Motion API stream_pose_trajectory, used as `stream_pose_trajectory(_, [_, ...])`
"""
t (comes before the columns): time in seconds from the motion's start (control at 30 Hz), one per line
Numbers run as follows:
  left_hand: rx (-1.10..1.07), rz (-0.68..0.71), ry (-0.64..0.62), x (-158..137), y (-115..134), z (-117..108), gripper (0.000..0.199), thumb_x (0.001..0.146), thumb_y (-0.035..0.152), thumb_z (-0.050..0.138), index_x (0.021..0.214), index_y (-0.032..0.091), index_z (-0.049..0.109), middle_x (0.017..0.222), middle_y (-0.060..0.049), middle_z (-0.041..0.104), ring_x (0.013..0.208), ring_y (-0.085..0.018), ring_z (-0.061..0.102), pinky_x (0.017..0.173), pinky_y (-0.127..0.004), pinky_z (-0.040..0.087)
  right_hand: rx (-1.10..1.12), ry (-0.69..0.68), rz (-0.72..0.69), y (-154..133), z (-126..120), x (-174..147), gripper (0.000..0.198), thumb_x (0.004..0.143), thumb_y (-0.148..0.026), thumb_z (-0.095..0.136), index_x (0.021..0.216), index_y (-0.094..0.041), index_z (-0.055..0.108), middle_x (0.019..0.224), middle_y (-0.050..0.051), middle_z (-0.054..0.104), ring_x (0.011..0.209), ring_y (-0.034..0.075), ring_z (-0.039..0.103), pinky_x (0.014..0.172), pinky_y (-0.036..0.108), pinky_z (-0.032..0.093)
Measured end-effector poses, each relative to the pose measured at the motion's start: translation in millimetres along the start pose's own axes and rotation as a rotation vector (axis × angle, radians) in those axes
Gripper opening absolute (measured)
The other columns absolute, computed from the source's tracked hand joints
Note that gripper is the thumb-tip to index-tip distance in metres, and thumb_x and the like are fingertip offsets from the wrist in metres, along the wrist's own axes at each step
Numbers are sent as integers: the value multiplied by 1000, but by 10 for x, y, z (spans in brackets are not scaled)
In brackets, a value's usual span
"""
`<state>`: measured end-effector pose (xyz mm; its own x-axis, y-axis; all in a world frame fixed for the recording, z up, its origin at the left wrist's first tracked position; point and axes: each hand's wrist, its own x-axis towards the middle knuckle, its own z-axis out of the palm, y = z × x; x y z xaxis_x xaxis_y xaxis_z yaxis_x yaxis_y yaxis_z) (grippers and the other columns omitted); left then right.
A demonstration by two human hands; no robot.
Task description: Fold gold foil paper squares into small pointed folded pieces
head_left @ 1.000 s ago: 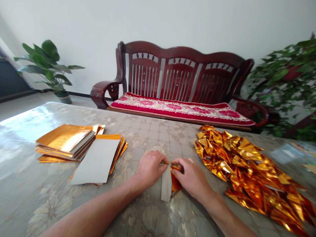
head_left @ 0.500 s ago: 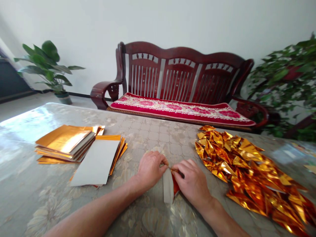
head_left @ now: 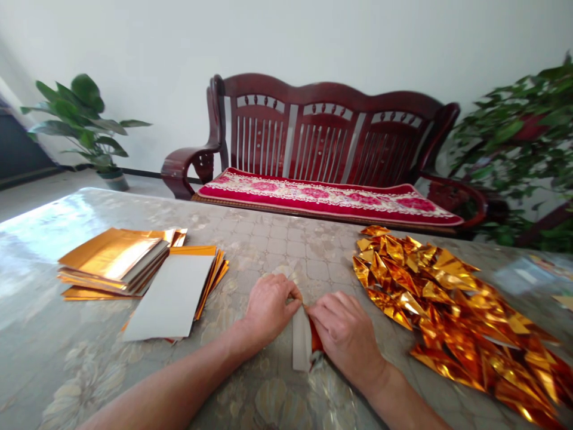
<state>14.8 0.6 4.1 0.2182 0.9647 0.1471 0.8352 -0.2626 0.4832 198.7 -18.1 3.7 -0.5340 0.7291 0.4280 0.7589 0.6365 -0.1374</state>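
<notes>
Between my hands is a sheet of foil paper (head_left: 302,346), folded into a narrow strip, its grey back outward and orange foil showing along the right side. My left hand (head_left: 273,307) pinches its far end between thumb and fingers. Right beside it, my right hand (head_left: 342,328) is closed on the same far end, its fingers covering part of the foil side. The strip's near end points toward me, close above the table. Over to the left lies a fanned stack of foil paper sheets (head_left: 170,301), grey side up. A heap of folded gold foil pieces (head_left: 430,298) spreads on the right.
Another stack of gold sheets (head_left: 111,254) lies behind the grey-topped one. The table (head_left: 250,239) has a clear patterned cover. A plastic bag (head_left: 528,275) rests at the right edge. Beyond stand a wooden bench (head_left: 326,137) and potted plants (head_left: 89,125).
My right hand has closed in toward my left at the strip's far end, its fingers curling further over the foil side. The whole view has shifted slightly.
</notes>
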Motion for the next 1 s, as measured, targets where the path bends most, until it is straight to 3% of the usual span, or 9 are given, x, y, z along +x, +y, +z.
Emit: stream_pose_trajectory(1.0, [46,-9,38,20,-8,30,10,83,27,62,79,25,72,84,-2,68,85,-20,62,74,-30,41,-162,-51,-103,-66,4,-2,20,94,-11,52,79,-21,60,80,3,57,79,22,46,72,35,31])
